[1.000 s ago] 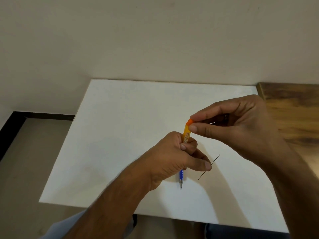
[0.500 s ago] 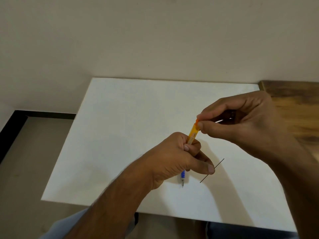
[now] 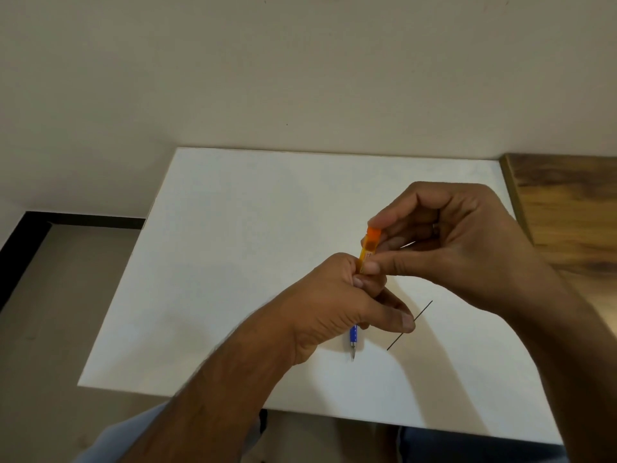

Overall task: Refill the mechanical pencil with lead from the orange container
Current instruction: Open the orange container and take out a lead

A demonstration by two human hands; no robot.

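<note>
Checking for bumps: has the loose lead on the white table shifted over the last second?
No. The lead lies at the same angle and place against the white table's far right corner.

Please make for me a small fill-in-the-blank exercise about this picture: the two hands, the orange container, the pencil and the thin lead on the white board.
1. The left hand grips the orange container together with a pencil whose tip is ____ in colour.
2. The right hand pinches the container's ____ end.
3. One thin lead lies on the ____ board.
4. At the right stands a ____ tabletop.

Missing words: blue; top; white; wooden
</note>
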